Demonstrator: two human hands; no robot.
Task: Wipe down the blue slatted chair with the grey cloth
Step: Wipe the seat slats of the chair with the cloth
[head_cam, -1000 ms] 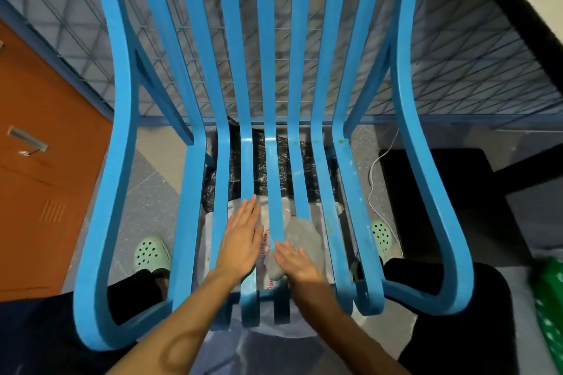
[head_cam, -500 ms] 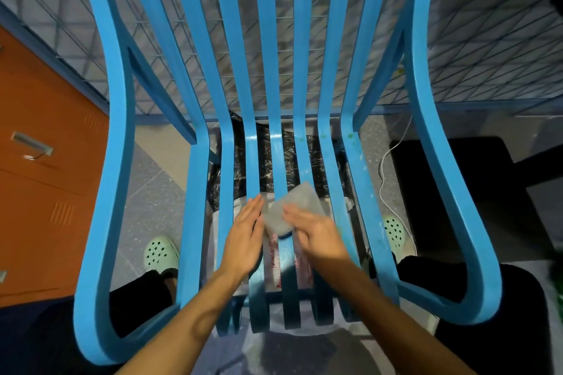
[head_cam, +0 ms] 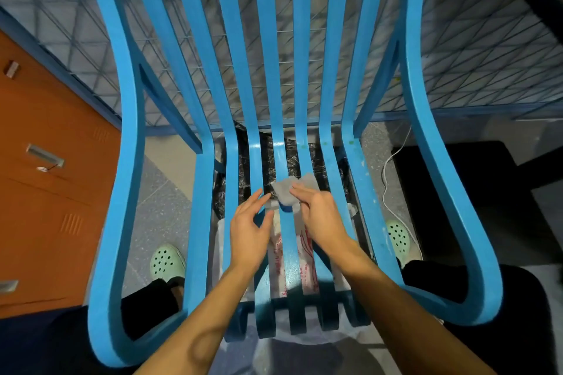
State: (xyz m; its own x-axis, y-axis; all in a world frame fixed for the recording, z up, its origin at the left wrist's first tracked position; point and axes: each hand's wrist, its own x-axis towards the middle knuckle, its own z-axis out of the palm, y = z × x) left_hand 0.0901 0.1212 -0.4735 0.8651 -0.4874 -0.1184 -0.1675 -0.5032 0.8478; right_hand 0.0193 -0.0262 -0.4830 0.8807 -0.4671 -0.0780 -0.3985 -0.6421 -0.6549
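Head view looks down through the blue slatted chair (head_cam: pixel 301 70), and we see the grey cloth (head_cam: pixel 288 192) bunched on the middle seat slats, a little short of where the seat bends up into the back. Our right hand (head_cam: pixel 320 219) grips it, fingers curled over its near edge and pressing it onto a slat. Our left hand (head_cam: pixel 248 231) lies loose beside it, fingers relaxed and slightly apart, holding nothing. Its fingertips come just beside the cloth's left edge, but we cannot tell whether they touch it.

We judge the step in hand to be wiping the seat slats. To do it well, we would wrap the cloth over one slat's edges, draw long strokes along the slat rather than across the gaps, and steady the chair with the free hand. The cloth could slip through a gap onto the printed plastic bag (head_cam: pixel 307 265) beneath, so a firm hold matters.
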